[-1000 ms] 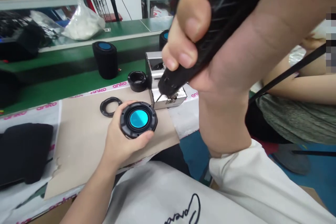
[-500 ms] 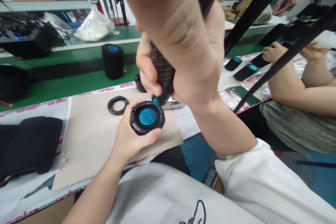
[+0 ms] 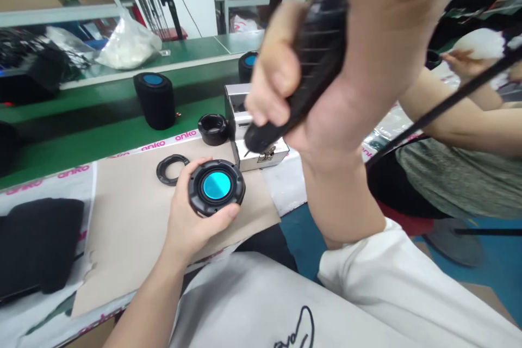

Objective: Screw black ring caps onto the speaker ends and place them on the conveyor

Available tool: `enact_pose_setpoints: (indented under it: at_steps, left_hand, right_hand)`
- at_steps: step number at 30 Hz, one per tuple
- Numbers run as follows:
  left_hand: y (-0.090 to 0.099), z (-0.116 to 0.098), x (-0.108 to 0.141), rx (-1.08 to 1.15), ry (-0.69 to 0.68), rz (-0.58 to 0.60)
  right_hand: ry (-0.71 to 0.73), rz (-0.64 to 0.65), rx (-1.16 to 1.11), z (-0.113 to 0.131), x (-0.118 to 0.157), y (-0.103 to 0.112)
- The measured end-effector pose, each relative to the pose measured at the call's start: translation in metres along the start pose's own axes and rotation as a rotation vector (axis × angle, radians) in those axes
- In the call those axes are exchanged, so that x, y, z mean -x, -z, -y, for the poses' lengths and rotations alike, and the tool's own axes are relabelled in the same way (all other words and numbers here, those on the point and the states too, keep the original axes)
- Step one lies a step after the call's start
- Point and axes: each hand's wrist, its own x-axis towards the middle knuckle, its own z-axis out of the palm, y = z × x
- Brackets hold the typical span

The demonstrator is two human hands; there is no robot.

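While my left hand (image 3: 191,216) grips the disc (image 3: 217,185), already ringed, my right hand (image 3: 346,103) clasps the driver (image 3: 316,49) over the box (image 3: 250,163); the flat ring (image 3: 165,175) lies unfitted.

Black round part (image 3: 217,186), scalloped rim with small holes, glossy blue centre disc: held near mid-scene, blue face up and tilted toward the viewer. Black handheld tool (image 3: 322,46), ribbed grip, slants down to the left, narrow end foremost, apart from the round part. Silver box (image 3: 256,161) sits farther right, beneath the tool's tip; contact unclear.
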Motion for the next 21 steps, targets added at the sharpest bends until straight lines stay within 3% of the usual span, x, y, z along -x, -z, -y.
enact_pose_setpoints:
  at_steps: [6,12,17,21]
  left_hand:
    - [0.000,0.001,0.001,-0.006,0.008,-0.015]
    - [0.000,0.002,0.002,-0.019,-0.011,-0.027]
    - [-0.001,0.006,0.001,0.000,-0.015,0.000]
    - [-0.001,0.008,-0.002,0.012,-0.018,0.012]
  right_hand:
    - [-0.011,-0.082,0.052,-0.030,0.009,0.020]
    - [0.054,-0.272,0.109,-0.068,0.019,0.036]
    - [-0.026,-0.211,-0.011,-0.072,0.037,0.014]
    - [0.030,-0.197,-0.145,-0.070,0.037,-0.012]
